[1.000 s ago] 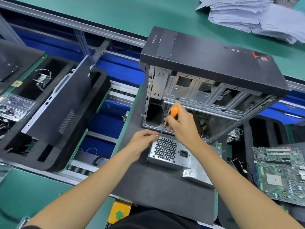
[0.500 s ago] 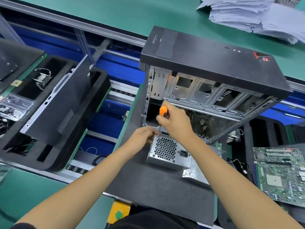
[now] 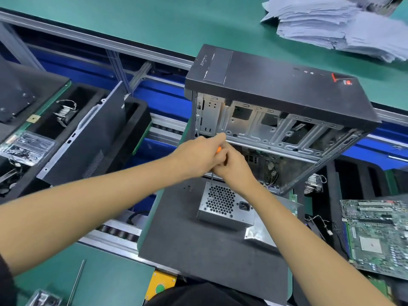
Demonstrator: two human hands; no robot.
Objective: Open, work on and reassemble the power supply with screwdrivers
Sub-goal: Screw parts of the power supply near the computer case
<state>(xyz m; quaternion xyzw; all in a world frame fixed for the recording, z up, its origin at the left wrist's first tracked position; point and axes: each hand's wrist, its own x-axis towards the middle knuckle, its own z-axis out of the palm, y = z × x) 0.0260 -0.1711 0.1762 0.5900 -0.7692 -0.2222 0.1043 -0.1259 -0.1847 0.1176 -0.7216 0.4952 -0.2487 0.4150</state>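
The setting is an electronics assembly or disassembly line in a factory workshop. Green anti-static bench surfaces (image 3: 154,25) run across the top and lower left of the frame, flanking a roller conveyor (image 3: 119,234) with aluminium rails and blue panels. Black foam trays (image 3: 136,111) at the left hold computer parts, an opened desktop case (image 3: 276,96) stands at centre, a bare motherboard (image 3: 377,235) lies at the right, and stacked paper sheets (image 3: 331,25) occupy the upper right.
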